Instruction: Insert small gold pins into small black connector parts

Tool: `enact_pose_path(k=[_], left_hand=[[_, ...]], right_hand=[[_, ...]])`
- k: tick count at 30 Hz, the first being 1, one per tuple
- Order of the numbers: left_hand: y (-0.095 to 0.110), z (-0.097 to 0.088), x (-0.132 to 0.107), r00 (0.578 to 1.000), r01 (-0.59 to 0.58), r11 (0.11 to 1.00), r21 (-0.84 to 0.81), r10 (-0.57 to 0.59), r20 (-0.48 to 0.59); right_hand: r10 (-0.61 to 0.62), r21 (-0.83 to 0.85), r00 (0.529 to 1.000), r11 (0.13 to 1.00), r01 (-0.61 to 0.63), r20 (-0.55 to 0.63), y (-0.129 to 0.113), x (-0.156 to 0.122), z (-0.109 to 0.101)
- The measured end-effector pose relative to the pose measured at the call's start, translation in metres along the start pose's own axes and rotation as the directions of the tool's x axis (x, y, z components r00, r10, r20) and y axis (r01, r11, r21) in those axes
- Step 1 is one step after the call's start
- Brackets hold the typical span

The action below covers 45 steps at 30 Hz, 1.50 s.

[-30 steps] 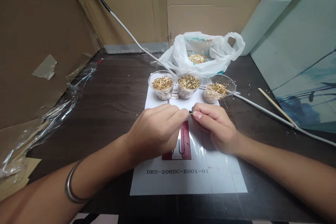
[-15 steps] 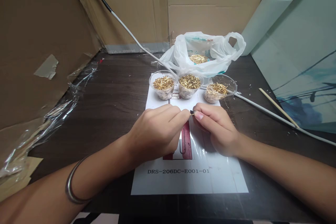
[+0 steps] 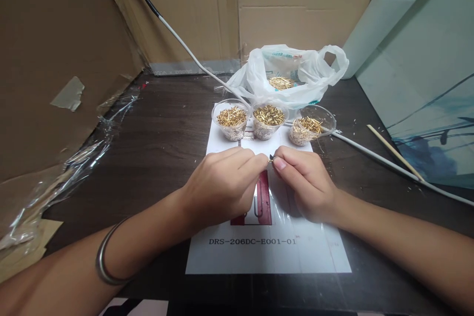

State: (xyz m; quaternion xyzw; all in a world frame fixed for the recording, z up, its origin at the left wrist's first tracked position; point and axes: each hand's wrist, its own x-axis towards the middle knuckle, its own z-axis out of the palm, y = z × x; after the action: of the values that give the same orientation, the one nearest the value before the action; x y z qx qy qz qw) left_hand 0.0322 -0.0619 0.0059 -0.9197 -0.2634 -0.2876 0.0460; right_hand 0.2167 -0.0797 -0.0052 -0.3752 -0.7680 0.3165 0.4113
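Observation:
My left hand (image 3: 227, 185) is closed in a pinch, its fingertips on a tiny gold-coloured metal pin (image 3: 269, 161). Facing it, my right hand (image 3: 307, 182) pinches a small black piece (image 3: 272, 157) between thumb and forefinger. The pin and the black piece meet in the narrow gap between the two hands; most of both is hidden by fingers. Under the hands lies a white printed sheet (image 3: 248, 259) with a dark red picture and lettering. Just beyond stand a left cup (image 3: 231, 121), a middle cup (image 3: 268, 121) and a right cup (image 3: 306, 131), clear plastic with small gold pins inside.
Behind the cups, a white plastic bag (image 3: 255, 71) gapes with more gold pins (image 3: 281, 83) in it. A white cable (image 3: 374, 151) crosses the dark table (image 3: 155, 133). At the right lies a thin wooden stick (image 3: 394, 152). Cardboard walls (image 3: 196, 19) enclose the back and left.
Both hands keep nearly the same pose, fingertips together. The black piece looks slightly turned between the fingers. The whole view has shifted a little.

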Motion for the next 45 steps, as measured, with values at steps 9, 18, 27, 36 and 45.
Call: enact_pose_path(k=[9, 18, 27, 36, 45], left_hand=[[-0.002, -0.005, 0.001, 0.997, -0.066, 0.992, 0.108, 0.062, 0.04], [-0.003, -0.004, 0.0, 0.995, -0.085, 0.989, 0.118, 0.078, 0.07], [-0.004, -0.004, 0.0, 0.991, -0.119, 0.986, 0.12, 0.11, 0.081], [-0.004, -0.005, 0.0, 0.988, -0.139, 0.981, 0.134, 0.129, 0.079], [-0.005, -0.006, 0.002, 0.986, -0.159, 0.977, 0.144, 0.149, 0.077]], right_hand=[[0.029, -0.046, 0.999, 0.999, -0.028, 0.032, -0.001, 0.002, 0.0], [0.154, 0.113, 0.982, 0.98, -0.166, 0.111, 0.002, 0.002, -0.002], [0.217, 0.288, 0.949, 0.916, -0.278, 0.226, 0.004, 0.006, -0.007], [0.256, 0.462, 0.9, 0.789, -0.405, 0.352, 0.003, 0.012, -0.012], [0.294, 0.558, 0.848, 0.65, -0.516, 0.442, 0.003, 0.015, -0.012]])
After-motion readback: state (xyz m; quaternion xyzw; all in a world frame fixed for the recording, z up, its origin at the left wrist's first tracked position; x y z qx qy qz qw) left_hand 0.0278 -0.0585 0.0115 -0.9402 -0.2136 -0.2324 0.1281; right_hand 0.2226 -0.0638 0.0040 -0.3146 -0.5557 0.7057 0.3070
